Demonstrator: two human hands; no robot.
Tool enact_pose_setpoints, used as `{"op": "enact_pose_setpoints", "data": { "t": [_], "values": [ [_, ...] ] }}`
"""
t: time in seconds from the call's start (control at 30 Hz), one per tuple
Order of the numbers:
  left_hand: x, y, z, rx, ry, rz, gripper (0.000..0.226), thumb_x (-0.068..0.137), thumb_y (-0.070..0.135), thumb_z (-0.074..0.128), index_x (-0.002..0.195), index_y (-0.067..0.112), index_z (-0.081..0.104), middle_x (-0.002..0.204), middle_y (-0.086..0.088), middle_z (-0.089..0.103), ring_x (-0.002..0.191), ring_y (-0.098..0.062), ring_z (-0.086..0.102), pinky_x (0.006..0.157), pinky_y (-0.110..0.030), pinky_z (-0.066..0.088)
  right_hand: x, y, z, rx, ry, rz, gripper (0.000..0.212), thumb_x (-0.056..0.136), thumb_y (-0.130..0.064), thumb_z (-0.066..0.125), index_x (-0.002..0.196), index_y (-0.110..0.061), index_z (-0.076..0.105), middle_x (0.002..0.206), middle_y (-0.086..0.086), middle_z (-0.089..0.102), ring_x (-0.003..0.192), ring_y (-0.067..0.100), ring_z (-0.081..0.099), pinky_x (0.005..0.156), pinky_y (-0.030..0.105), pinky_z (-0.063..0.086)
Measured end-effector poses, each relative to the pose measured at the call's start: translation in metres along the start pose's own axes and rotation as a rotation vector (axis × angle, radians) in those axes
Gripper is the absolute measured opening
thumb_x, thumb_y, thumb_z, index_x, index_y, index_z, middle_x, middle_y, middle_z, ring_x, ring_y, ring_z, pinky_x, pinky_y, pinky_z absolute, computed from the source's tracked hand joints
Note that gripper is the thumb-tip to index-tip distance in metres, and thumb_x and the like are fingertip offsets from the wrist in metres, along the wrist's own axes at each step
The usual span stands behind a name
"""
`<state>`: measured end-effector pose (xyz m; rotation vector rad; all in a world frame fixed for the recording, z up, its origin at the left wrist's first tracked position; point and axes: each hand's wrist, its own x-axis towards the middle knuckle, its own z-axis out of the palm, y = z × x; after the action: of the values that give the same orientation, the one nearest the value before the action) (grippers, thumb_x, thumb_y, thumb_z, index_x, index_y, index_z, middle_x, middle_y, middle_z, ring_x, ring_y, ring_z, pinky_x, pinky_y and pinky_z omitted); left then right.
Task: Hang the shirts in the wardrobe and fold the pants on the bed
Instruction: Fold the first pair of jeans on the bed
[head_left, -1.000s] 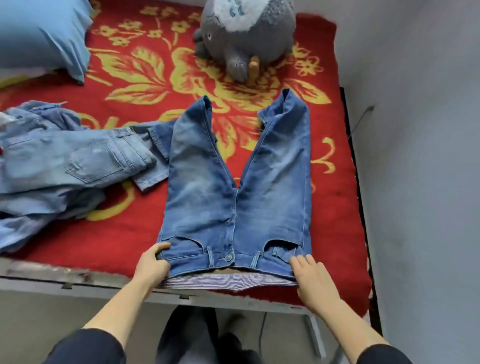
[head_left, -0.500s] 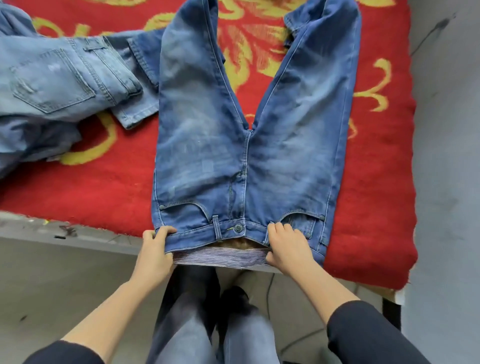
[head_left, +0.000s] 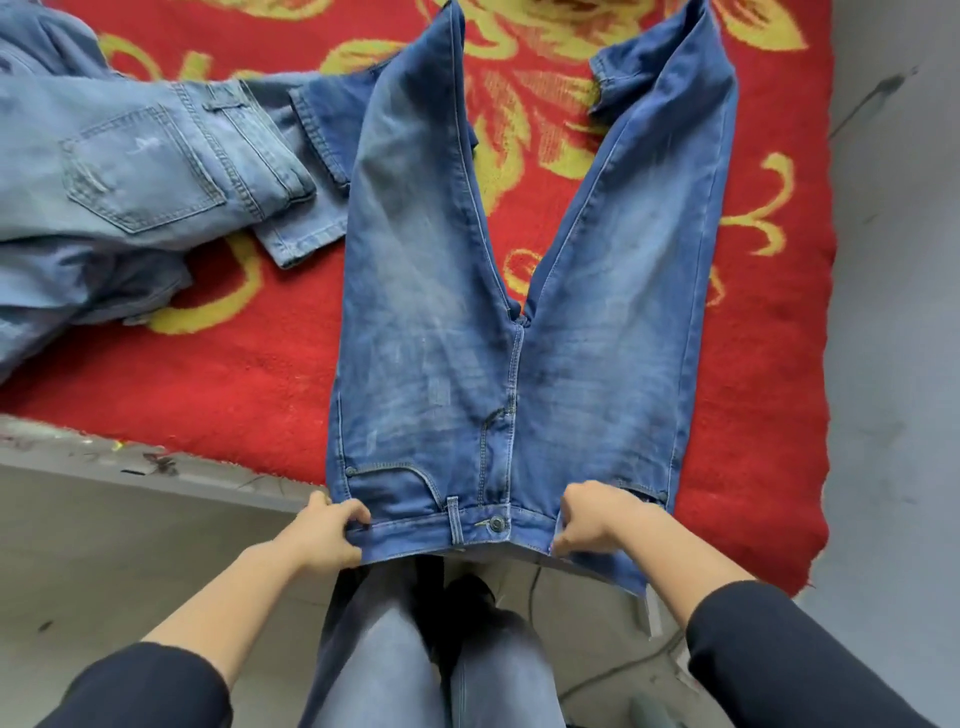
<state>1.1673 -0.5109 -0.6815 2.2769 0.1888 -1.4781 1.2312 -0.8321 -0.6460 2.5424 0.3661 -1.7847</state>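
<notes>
The left hand (head_left: 327, 535) and right hand (head_left: 592, 517) each grip the waistband of the dark blue jeans (head_left: 467, 322); these lie front-up on the red blanket (head_left: 234, 374), buttoned, faded at the thighs, legs spread; lighter jeans (head_left: 135, 171) lie crumpled alongside.

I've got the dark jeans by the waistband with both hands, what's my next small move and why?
Probably carry the right hand across to the left hand, folding the jeans in half lengthwise: both hands grip the waistband, and the legs lie spread in a V, not yet stacked.
</notes>
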Motion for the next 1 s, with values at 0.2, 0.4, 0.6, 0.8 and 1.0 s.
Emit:
{"op": "enact_pose_setpoints", "data": {
  "t": [0.2,0.4,0.6,0.8,1.0],
  "values": [
    [0.032,0.018,-0.100,-0.231,0.427,-0.069,0.024,0.083,0.016,0.059,0.106,0.020,0.065,0.108,-0.009,0.061,0.096,-0.023,0.055,0.075,-0.027,0.038,0.035,-0.024,-0.105,0.361,0.346,-0.035,0.011,0.087,-0.021,0.052,0.086,-0.012,0.059,0.093,0.008,0.067,0.089,0.027,0.059,0.070,0.033,0.045],
    [0.081,0.042,-0.201,-0.384,0.612,0.057,0.026,0.085,0.011,0.057,0.110,0.016,0.062,0.107,-0.007,0.062,0.096,-0.021,0.056,0.080,-0.027,0.037,0.084,-0.063,-0.214,0.461,0.553,-0.043,0.012,0.082,-0.016,0.049,0.087,-0.018,0.060,0.086,-0.001,0.063,0.085,0.024,0.058,0.072,0.033,0.049],
    [0.139,0.061,-0.309,-0.613,0.826,0.111,0.033,0.090,0.015,0.054,0.122,0.010,0.057,0.097,-0.010,0.068,0.091,-0.026,0.064,0.088,-0.034,0.047,0.137,-0.091,-0.315,0.565,0.874,-0.080,0.034,0.086,-0.018,0.050,0.120,-0.017,0.048,0.090,0.008,0.066,0.086,0.032,0.059,0.074,0.038,0.045],
    [0.182,0.081,-0.366,-1.099,0.620,0.029,0.019,0.095,0.021,0.054,0.082,0.008,0.050,0.073,-0.018,0.064,0.044,-0.019,0.065,0.042,-0.026,0.053,0.161,-0.111,-0.404,1.187,0.938,-0.050,0.044,0.087,-0.029,0.056,0.123,-0.016,0.035,0.073,0.006,0.069,0.044,0.022,0.063,0.045,0.029,0.047],
    [0.176,0.098,-0.413,-1.061,0.704,0.049,0.004,0.092,0.013,0.050,0.089,0.011,0.051,0.058,-0.007,0.065,0.041,-0.022,0.064,0.038,-0.025,0.049,0.161,-0.109,-0.458,1.520,0.784,-0.099,0.013,0.088,-0.004,0.046,0.096,-0.005,0.056,0.056,0.011,0.067,0.040,0.020,0.063,0.035,0.018,0.042]
  ]
}}
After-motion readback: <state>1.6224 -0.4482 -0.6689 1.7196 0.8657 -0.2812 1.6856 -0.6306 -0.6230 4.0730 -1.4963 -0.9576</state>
